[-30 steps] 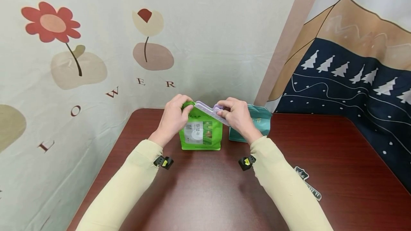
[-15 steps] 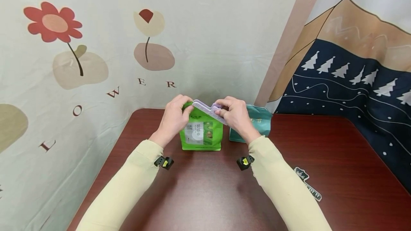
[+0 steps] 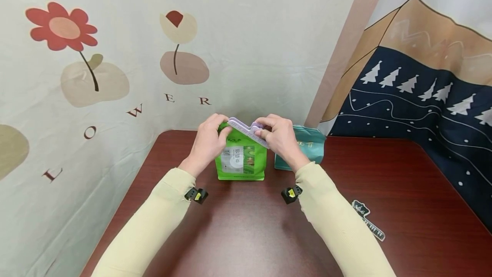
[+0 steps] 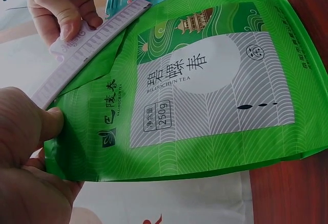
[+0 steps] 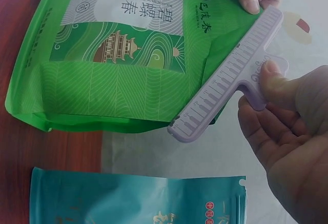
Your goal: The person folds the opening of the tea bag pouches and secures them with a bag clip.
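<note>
A green tea bag (image 3: pixel 238 163) with a grey label stands upright on the table. My left hand (image 3: pixel 207 138) pinches its upper left corner between thumb and fingers. A pale purple bag clip (image 4: pixel 92 49) with a piano-key pattern lies slanted across the bag's folded top, higher at its left end. With thumb and fingers, my right hand (image 3: pixel 282 138) pinches the clip's handle (image 5: pixel 269 75). In the right wrist view, the clip's lower end sticks out past the bag's edge. Whether the clip's jaws grip the bag cannot be told.
A teal bag (image 3: pixel 311 144) stands just right of the green one, partly behind my right hand. On the reddish-brown table (image 3: pixel 246 234), a dark piano-patterned piece (image 3: pixel 369 221) lies beside my right forearm. A printed cloth (image 3: pixel 261 54) hangs behind the table.
My right hand and the clip have shifted slightly left and up along the bag's top. The left hand keeps its hold on the corner, nearly still.
</note>
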The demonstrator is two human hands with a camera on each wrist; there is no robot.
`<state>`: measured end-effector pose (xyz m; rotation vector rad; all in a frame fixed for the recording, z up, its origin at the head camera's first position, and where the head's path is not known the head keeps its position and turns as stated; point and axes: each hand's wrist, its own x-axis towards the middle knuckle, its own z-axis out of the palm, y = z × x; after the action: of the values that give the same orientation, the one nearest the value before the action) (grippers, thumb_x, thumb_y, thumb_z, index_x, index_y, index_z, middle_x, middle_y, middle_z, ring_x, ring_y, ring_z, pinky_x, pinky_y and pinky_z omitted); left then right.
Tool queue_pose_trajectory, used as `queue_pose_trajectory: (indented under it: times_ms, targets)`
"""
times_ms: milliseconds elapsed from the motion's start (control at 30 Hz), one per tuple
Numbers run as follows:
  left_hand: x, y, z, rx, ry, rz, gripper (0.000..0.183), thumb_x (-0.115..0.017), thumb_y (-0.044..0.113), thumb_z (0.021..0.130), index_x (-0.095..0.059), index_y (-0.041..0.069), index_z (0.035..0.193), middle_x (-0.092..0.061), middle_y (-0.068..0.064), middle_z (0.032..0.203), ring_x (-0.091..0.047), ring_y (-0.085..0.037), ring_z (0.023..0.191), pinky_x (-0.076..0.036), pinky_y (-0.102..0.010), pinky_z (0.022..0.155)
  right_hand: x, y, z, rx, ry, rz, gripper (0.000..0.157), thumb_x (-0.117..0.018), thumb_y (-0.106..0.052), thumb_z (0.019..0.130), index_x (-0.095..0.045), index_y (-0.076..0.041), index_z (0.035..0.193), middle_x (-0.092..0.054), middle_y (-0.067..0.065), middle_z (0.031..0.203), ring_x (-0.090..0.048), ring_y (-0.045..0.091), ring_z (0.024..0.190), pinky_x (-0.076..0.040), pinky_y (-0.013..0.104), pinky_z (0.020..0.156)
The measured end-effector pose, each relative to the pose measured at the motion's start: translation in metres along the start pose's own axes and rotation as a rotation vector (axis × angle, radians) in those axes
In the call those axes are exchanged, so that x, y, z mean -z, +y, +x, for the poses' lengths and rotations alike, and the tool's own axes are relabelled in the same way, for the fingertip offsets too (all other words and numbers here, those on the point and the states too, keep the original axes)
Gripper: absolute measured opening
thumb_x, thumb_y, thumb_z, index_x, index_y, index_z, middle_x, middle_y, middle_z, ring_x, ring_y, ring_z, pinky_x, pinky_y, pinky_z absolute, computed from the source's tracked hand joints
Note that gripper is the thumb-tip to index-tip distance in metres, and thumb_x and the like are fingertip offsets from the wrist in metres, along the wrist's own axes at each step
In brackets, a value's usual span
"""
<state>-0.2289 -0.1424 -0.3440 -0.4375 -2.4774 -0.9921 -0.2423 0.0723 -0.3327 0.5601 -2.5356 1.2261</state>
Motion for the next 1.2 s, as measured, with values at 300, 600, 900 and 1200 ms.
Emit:
queue_pose_trajectory:
  times_ms: [300,600,900,1200]
  targets:
    - [-0.0002,-0.0001,0.0002,-0.010,0.008,0.004,0.013,-0.067,0.006,0.098,-0.069,0.000,0.110,-0.066,-0.013,0.104,-0.059,-0.029,0.086,-0.048,-0.043,0.076,-0.0007,-0.0030,0.0000,-0.012,0.004,0.002,0.016,-0.080,-0.009,0.090,-0.081,-0.008,0.106,-0.071,0.006,0.094,-0.069,0.022,0.082,-0.056,0.036,0.072]
    - [0.0003,0.0000,0.0004,-0.016,0.009,0.001,0.014,-0.067,0.007,0.098,-0.069,0.001,0.111,-0.066,-0.014,0.105,-0.059,-0.029,0.087,-0.049,-0.042,0.075,-0.0007,-0.0032,0.0003,-0.014,-0.003,0.025,0.016,-0.079,-0.008,0.090,-0.081,-0.008,0.107,-0.070,0.007,0.094,-0.068,0.022,0.083,-0.056,0.037,0.074]
    - [0.0008,-0.0008,0.0001,-0.026,0.013,0.002,0.014,-0.068,0.007,0.098,-0.069,0.000,0.111,-0.066,-0.014,0.105,-0.059,-0.030,0.087,-0.048,-0.043,0.076,-0.0005,-0.0042,0.0005,0.009,0.002,0.010,0.016,-0.080,-0.008,0.090,-0.081,-0.008,0.105,-0.070,0.006,0.092,-0.068,0.022,0.081,-0.056,0.037,0.073]
    - [0.0014,-0.0008,-0.0008,-0.035,0.026,-0.006,0.015,-0.068,0.008,0.097,-0.070,0.000,0.110,-0.068,-0.015,0.107,-0.060,-0.031,0.088,-0.048,-0.045,0.077,-0.0011,-0.0066,-0.0009,0.012,0.003,-0.011,0.016,-0.080,-0.008,0.089,-0.081,-0.008,0.105,-0.070,0.006,0.091,-0.067,0.022,0.080,-0.056,0.035,0.072]
